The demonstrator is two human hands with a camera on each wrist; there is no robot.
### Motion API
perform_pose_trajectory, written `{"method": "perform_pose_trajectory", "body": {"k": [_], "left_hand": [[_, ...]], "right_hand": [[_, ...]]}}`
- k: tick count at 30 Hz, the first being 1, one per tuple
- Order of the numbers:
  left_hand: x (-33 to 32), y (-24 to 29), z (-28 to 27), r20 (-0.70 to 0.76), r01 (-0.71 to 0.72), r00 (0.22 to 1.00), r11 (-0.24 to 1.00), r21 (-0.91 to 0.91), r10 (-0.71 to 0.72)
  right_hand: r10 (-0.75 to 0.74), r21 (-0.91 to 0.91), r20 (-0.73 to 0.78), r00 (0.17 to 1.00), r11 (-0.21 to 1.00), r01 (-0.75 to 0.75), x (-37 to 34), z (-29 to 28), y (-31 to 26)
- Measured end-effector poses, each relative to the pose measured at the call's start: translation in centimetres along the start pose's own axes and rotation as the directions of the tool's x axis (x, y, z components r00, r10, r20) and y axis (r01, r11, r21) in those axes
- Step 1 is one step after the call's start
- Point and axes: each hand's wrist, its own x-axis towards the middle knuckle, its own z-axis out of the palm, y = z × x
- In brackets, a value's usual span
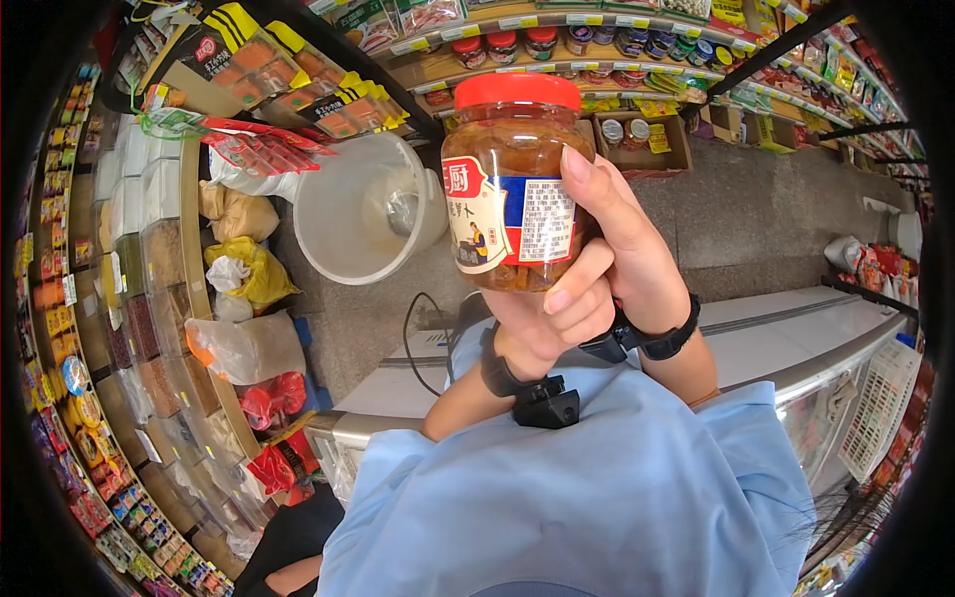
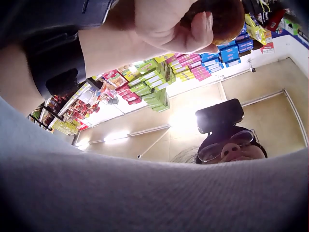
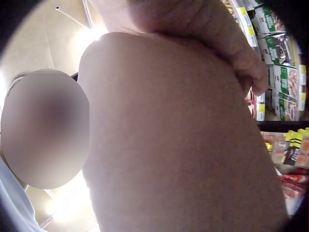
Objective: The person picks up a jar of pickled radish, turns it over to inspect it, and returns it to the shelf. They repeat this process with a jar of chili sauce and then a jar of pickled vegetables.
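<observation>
A glass jar (image 1: 509,149) with a red lid and a white, red and blue label stands upright in the air, brown food inside it. My right hand (image 1: 629,224) grips its right side, thumb along the glass by the label. Below, my left hand (image 1: 537,323) holds the jar near its base with curled fingers. In the left wrist view, the left hand (image 2: 169,26) is against the jar's dark, round underside (image 2: 224,21). The right wrist view shows the right hand (image 3: 203,38) close up; no jar can be made out there.
An empty white bucket (image 1: 328,224) stands on the floor beyond the hands, to the left. Shelves of jars (image 1: 502,45) run across the back. Food bins (image 1: 164,254) and bags (image 1: 249,274) line the left, and a white basket (image 1: 880,408) is at the right.
</observation>
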Motion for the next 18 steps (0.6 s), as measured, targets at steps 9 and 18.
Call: {"method": "perform_pose_trajectory", "body": {"k": [9, 18], "left_hand": [[-0.6, 0.6, -0.2, -0.040, 0.035, 0.999, 0.994, 0.101, -0.031], [-0.6, 1.5, 3.8, -0.206, 0.106, 0.818, 0.212, 0.972, 0.536]], "right_hand": [[0.018, -0.056, -0.015, 1.000, 0.998, -0.019, -0.7, -0.8, 0.4], [-0.324, -0.536, 0.035, 0.945, 0.792, 0.291, -0.7, -2.3, 0.3]]}}
